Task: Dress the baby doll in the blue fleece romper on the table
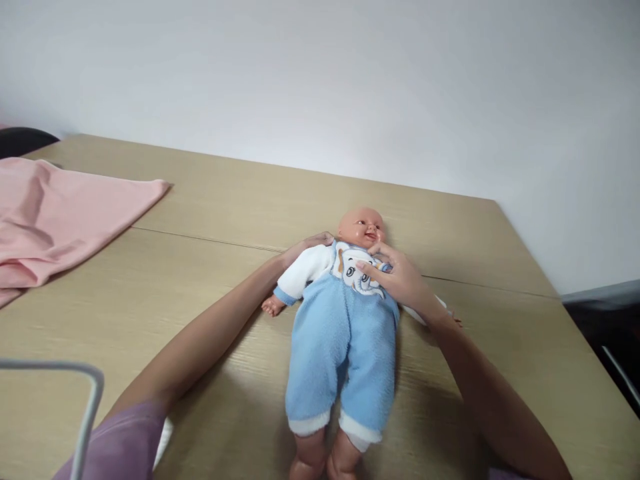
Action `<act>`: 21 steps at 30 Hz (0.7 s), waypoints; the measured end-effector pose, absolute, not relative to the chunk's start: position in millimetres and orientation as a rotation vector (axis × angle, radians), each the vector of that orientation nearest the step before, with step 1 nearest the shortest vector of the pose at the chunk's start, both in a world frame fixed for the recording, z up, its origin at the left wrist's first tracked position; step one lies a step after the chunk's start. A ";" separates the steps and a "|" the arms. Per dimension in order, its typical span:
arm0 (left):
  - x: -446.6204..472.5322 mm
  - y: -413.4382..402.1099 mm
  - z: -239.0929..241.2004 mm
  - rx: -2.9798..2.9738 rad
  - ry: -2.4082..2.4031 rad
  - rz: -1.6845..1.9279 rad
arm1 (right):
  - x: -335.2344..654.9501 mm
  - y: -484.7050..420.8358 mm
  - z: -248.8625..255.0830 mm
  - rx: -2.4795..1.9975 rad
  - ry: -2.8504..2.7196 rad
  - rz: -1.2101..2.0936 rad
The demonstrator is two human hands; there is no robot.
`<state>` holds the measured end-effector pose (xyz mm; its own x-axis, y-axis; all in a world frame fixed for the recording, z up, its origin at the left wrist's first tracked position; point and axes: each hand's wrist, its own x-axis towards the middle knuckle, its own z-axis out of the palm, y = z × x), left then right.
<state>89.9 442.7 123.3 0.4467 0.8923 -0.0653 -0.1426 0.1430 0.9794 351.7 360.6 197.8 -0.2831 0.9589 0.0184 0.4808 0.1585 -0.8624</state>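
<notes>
A baby doll [345, 333] lies on its back on the wooden table, head away from me and legs towards me. It wears a blue and white outfit [320, 333] with an elephant face on the chest. My right hand [397, 272] grips the outfit near the collar, thumb on the chest and index finger just below the chin. At the doll's other shoulder, my left hand [319, 239] reaches behind the neck and upper back. Most of its fingers are hidden there.
A pink cloth [65, 220] is spread at the table's left. A pale wall [320, 87] stands behind the table [210, 200]. A bent white tube [93, 400] crosses the lower left corner. Dark objects show past the left and right edges.
</notes>
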 end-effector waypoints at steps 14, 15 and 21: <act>61.1 424.5 168.6 1.612 1.003 0.674 | 408.1 371.7 218.0 -1.400 -2.201 1.055; 59.7 423.1 173.1 1.695 1.061 0.713 | 408.7 368.6 212.2 -1.404 -2.134 0.963; 91.5 382.8 212.1 2.231 1.127 1.007 | 438.5 326.1 170.8 -1.464 -1.910 0.514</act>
<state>91.5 382.8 212.1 0.4018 0.8198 0.4081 0.4970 -0.5695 0.6547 438.5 326.1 170.8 -0.1479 0.9519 0.2682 0.6889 0.2938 -0.6627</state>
